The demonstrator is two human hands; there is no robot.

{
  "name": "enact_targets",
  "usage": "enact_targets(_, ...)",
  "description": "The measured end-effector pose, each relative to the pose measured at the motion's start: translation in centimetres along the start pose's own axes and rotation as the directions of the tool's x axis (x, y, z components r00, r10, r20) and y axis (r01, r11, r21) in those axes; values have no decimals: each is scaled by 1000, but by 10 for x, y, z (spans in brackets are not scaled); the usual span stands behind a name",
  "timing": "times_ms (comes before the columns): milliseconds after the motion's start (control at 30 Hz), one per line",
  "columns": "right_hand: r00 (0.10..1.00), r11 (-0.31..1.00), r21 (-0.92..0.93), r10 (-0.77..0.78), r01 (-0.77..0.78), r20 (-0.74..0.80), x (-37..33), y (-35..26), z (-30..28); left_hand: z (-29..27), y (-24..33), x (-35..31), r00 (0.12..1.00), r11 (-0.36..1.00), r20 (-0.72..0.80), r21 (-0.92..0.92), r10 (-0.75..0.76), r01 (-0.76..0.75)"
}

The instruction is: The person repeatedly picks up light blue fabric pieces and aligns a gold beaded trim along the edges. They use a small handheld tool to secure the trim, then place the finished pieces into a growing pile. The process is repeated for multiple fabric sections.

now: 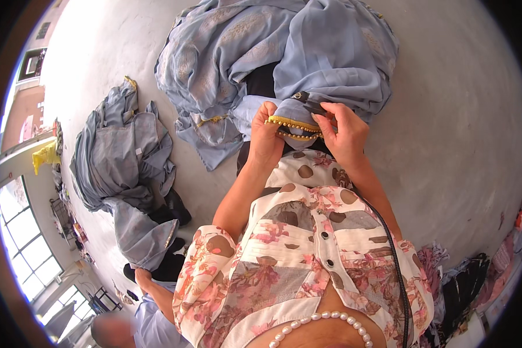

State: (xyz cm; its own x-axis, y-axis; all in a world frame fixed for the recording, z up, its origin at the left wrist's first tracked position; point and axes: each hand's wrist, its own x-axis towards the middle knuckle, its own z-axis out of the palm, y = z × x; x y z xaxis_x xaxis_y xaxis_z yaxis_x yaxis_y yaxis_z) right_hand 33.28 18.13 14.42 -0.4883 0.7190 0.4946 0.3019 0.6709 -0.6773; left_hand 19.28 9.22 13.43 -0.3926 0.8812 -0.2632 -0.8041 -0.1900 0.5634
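Observation:
My left hand (265,136) grips the edge of a blue-grey cloth (293,108), which has a yellow trim lined with small gold beads (296,124). At the other end of this beaded edge, my right hand (345,132) pinches the cloth between thumb and fingers. A small dark piece with a gold-coloured ring (299,95) lies on the cloth near the right fingertips; its kind is unclear. Beyond my hands the cloth runs into a large blue-grey heap (214,58) with pale patterned patches.
To the left, a co-worker's hand (144,277) touches a second blue-grey cloth heap (119,153) on the grey floor (446,116). Folded textiles (461,290) lie at the lower right. A yellow cloth (45,155) and windows (26,238) are at the far left.

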Motion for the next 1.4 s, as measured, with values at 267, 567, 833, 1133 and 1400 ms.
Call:
enact_targets(267,999,1000,21,-14,15,-52,2,-1,4,-3,-2,0,1000,1000,-7,2,18,-18)
enact_targets(567,997,998,61,29,-25,-67,-3,2,6,1,0,-1,1000,999,-22,32,-18,19)
enact_targets(833,963,855,446,208,-263,170,19,-8,-6,-1,-1,2,998,993,37,107,47,-50)
enact_targets(1133,866,603,704,-44,-374,498,37,-1,-48,7,13,5,996,954,64,290,59,-75)
enact_targets(1400,997,997,57,-55,51,59,17,16,-24,8,20,5,795,109,428,849,429,-516)
